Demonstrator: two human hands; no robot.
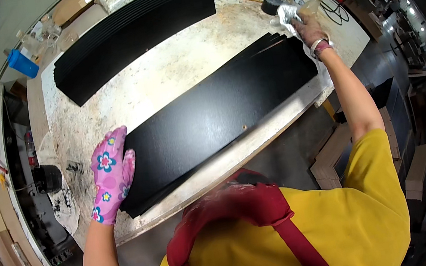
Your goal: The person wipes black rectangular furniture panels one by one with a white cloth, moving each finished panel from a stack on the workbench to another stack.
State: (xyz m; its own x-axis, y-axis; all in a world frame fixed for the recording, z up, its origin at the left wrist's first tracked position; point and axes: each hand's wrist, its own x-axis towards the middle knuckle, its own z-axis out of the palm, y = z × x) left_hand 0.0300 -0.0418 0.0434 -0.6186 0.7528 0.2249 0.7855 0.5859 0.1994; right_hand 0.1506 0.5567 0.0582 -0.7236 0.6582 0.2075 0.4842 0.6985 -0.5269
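Observation:
A stack of long black panels (221,112) lies slantwise on the worktable in front of me, its boards slightly fanned at the far right. My left hand (110,173), in a pink flowered glove, rests against the stack's left end. Its fingers are stretched out and the thumb stands apart along the panel edge. Beyond the right end, my right hand (311,32), in a stained glove, is closed on a crumpled white cloth (289,13). A translucent bottle (312,5) with yellowish contents stands right by that hand; whether they touch, I cannot tell.
Another stack of black panels (137,34) sits at the back of the stained white table (161,80). Near the right hand are a dark round container (273,3) and a black cable (337,12). A blue cup (22,63) is at the far left, a black pot (47,178) below it.

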